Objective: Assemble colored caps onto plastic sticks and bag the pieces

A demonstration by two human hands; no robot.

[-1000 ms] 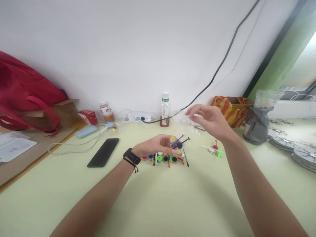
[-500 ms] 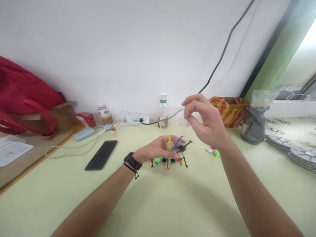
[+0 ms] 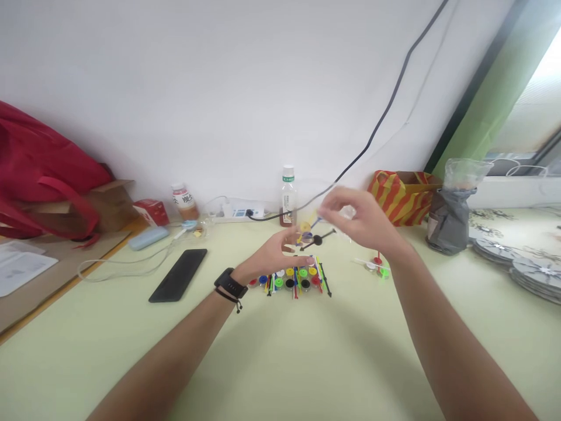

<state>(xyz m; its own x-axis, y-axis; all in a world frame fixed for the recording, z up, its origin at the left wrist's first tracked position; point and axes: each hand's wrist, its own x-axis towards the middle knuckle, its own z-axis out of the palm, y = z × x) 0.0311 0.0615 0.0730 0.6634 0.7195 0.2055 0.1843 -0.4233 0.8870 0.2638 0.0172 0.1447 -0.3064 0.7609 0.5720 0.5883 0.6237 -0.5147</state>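
My left hand (image 3: 283,250) is at centre, thumb and fingers apart in a curve, wearing a black watch (image 3: 231,284). Its fingers are close beside a raised cluster of plastic arrow spinners: a yellow spinner (image 3: 305,227), a blue one, and a black spinner (image 3: 317,240). Whether the left fingers touch them I cannot tell. My right hand (image 3: 357,216), slightly blurred, has its fingertips pinched at the upper ends of the yellow and blue arrows. Below, rows of coloured spinners (image 3: 290,283) sit on the table, partly behind the left thumb.
A few loose spinners (image 3: 384,272) lie to the right. A black phone (image 3: 178,276) is at left. Behind stand a drink bottle (image 3: 287,199), a power strip (image 3: 243,210), a striped bag (image 3: 401,196) and a grey bag (image 3: 451,222). Stacked discs (image 3: 541,275) are at far right.
My right hand has come down and left, to the arrow tips. The spinner cluster has risen and tilted, and my left fingers have spread from around it, uncovering more of the rows below.
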